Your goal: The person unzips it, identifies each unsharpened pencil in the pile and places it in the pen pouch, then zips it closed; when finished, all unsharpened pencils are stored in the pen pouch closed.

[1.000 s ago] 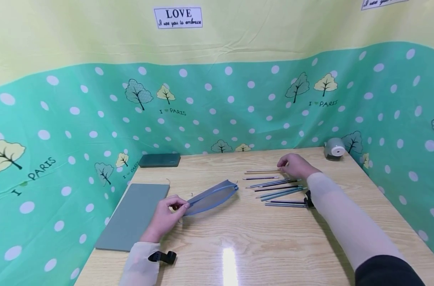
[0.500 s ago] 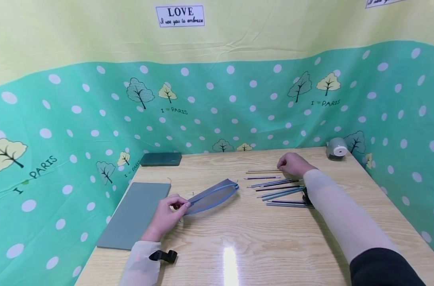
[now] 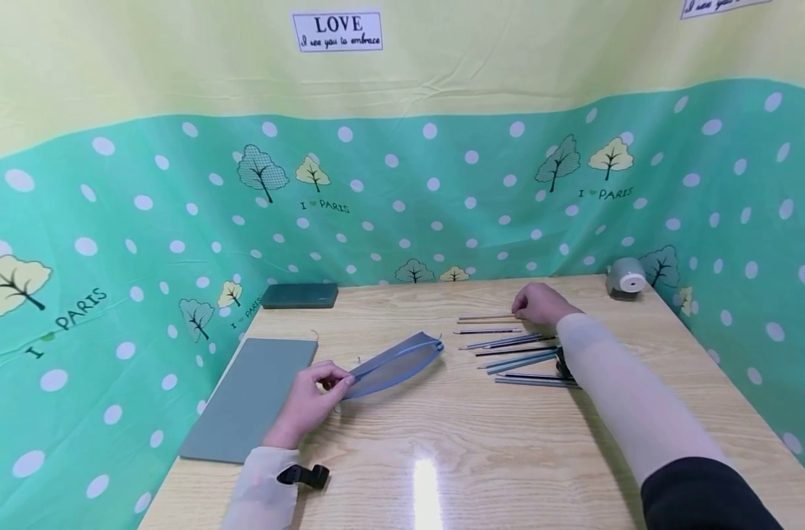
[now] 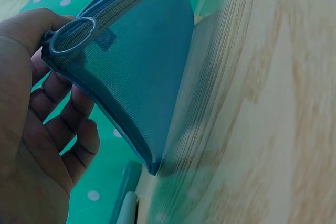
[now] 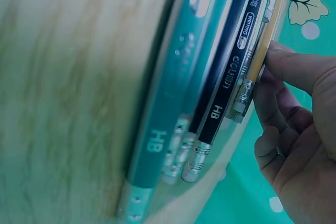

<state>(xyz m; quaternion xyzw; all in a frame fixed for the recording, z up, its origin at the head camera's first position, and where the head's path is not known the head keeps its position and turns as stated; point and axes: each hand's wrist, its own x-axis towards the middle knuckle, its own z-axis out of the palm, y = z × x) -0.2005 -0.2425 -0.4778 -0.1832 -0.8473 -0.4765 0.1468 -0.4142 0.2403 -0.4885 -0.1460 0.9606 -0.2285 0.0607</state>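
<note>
Head view: bright, even light; white glare streak [image 3: 426,495], lower centre, on pale wood-grain tabletop [image 3: 508,449]; soft shadow [image 3: 610,453], lower right, beside white fabric sleeve [image 3: 630,397]. Wrist views dimmer, bluish-green; tabletop smeared at left in right-wrist view, perhaps defocus.

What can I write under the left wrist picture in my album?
A left hand holds a blue zip pouch at the end with its ring pull.

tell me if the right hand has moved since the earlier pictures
Yes: in the head view, the right hand has shifted slightly left, away from the grey device.
</note>
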